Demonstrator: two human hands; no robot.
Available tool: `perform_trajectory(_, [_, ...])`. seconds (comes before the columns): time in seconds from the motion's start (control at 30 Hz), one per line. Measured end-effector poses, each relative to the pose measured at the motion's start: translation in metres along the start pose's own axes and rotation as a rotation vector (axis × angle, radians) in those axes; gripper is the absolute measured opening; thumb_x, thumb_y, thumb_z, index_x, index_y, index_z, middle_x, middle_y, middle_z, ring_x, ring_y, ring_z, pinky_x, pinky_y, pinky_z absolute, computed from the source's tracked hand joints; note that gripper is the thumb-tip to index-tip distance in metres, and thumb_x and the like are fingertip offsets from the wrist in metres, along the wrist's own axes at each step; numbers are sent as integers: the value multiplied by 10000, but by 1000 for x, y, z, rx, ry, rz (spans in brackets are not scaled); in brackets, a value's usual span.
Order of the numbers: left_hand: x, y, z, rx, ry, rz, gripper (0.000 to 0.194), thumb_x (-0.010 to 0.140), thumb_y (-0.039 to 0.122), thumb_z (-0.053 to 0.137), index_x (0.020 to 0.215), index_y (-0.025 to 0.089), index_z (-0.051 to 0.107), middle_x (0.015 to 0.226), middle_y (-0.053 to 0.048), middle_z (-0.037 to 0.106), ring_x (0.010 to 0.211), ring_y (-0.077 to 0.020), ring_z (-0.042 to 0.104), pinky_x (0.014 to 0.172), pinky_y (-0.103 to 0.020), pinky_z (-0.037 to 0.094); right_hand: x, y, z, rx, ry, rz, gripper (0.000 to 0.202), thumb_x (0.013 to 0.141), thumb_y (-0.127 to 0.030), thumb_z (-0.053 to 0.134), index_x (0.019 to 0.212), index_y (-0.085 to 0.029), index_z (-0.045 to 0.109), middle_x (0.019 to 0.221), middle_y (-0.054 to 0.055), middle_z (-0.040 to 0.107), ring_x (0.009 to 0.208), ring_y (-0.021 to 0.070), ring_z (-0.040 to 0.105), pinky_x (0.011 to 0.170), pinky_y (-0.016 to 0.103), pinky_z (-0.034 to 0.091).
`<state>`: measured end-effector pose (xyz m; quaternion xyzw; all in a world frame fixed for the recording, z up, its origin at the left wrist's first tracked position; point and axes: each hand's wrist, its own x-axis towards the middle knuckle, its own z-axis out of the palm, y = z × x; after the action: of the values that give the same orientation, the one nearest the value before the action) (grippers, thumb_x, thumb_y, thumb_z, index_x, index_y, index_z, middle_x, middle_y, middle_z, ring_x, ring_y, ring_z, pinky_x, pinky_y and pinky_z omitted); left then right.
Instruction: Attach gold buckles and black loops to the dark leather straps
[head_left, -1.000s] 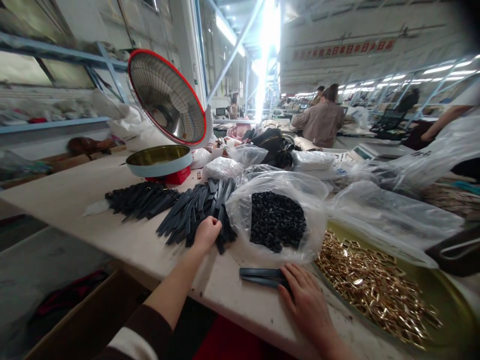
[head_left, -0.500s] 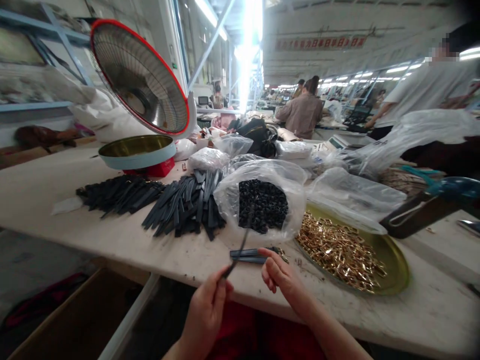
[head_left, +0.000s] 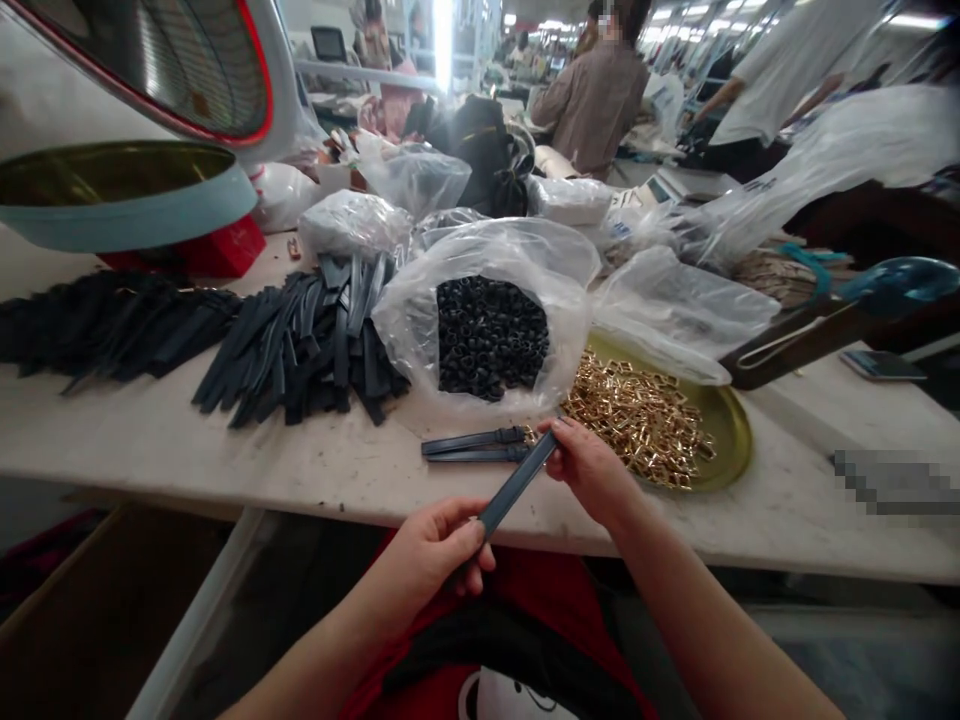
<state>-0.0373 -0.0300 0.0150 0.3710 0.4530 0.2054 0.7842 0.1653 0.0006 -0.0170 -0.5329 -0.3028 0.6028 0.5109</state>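
Strap [head_left: 519, 485] now in right fingers [head_left: 571, 436] too

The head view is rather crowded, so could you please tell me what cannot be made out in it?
Head view, dark strip: its lower end is hidden by the left hand.
Head view, gold metal pieces: too small and overlapping to count.
Head view, black loops in the plastic bag: those on top hide any beneath.
Head view, fan: its upper part is cut off by the top edge.
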Motion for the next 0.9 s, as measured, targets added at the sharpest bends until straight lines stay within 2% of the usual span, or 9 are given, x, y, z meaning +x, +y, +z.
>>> perform_trajectory(0.17, [9,0,-2,38,-31,-27,399,741,365,582,1073,146,544,624,24,601,472,-57,518,458,-163,346,13,-7,-9,-150,70,-34,309,695,-417,572,879,-173,527,505,-89,405,419,64,353,408,188,264])
perform_trajectory(0.37, [28,11,17,-57,-110,-94,332,714,235,586,1034,167,534,678,21,615,525,-65,556,506,-174,395,12,-7,1,-340,28,-95,330,781,-408,463,993,-160,517,539,-76,399,451,78,375,426,202,303])
perform_trajectory(0.47, [36,11,17,-90,-136,-116,261,701,230,595,948,161,549,691,18,617,530,-67,559,502,-175,398,13,-9,-2,-342,55,-144,320,795,-420,464,991,-170,509,549,-73,403,457,82,384,430,207,316])
perform_trajectory(0.53, [38,9,6,-56,-70,-89,200,702,264,612,855,145,560,675,4,625,537,-72,553,507,-176,395,13,-11,-11,-329,141,-199,306,792,-432,487,962,-178,505,560,-67,418,465,87,399,436,213,327])
perform_trajectory(0.63, [38,8,-16,-98,154,40,201,681,297,664,761,150,553,640,22,607,530,-58,520,497,-160,371,7,-13,-28,-331,257,-251,301,754,-439,568,918,-194,504,607,-48,470,511,100,444,477,229,367])
perform_trajectory(0.73, [40,11,-27,-260,326,197,216,653,298,700,750,169,556,615,61,549,514,-42,474,490,-149,356,-10,-5,-34,-315,193,-145,322,693,-434,651,858,-195,512,601,-35,523,537,110,478,517,237,391])
perform_trajectory(0.8, [42,15,-23,-280,325,283,238,655,301,700,833,184,595,632,65,536,520,-41,451,511,-158,368,-27,9,-26,-211,51,29,312,702,-436,645,833,-190,504,545,-44,526,490,95,460,485,215,362])
perform_trajectory(0.9, [45,19,-9,-136,241,336,308,682,318,677,959,191,631,703,37,582,592,-69,470,583,-186,397,-50,34,-3,72,-200,321,281,735,-427,601,801,-191,464,435,-90,430,370,53,332,399,175,238])
